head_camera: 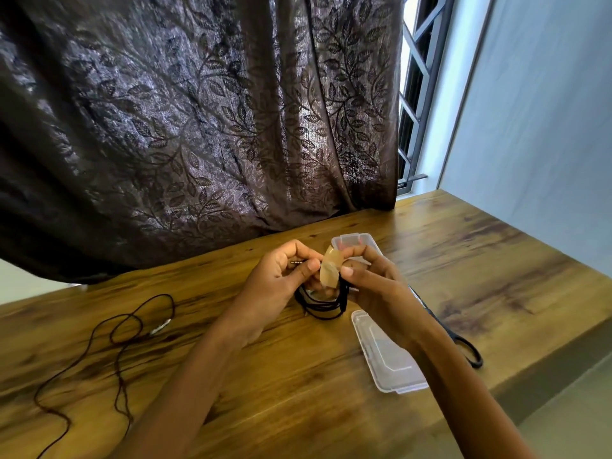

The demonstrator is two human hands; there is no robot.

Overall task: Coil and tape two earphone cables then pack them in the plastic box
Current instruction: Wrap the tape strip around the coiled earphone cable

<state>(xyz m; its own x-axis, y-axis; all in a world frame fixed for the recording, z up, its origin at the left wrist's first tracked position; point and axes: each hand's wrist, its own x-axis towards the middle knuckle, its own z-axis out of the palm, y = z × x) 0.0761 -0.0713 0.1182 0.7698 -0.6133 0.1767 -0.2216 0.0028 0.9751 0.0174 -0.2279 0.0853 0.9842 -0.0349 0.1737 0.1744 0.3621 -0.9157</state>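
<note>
Binding a coiled black earphone cable (pixel 323 306) with a tan translucent strip of tape (pixel 331 268), just above the brown wooden surface (pixel 298 392).
Gripping the bunched loops with the left hand (pixel 278 279); pinching the tape end with the right hand (pixel 371 279). Probably light, limp and springy, apt to unwind if let go, so best held across all loops beside the tape. Lying loose well to the left, a second dark thin cable (pixel 122 326); just behind the hands, a clear rectangular plastic box (pixel 356 243).
</note>
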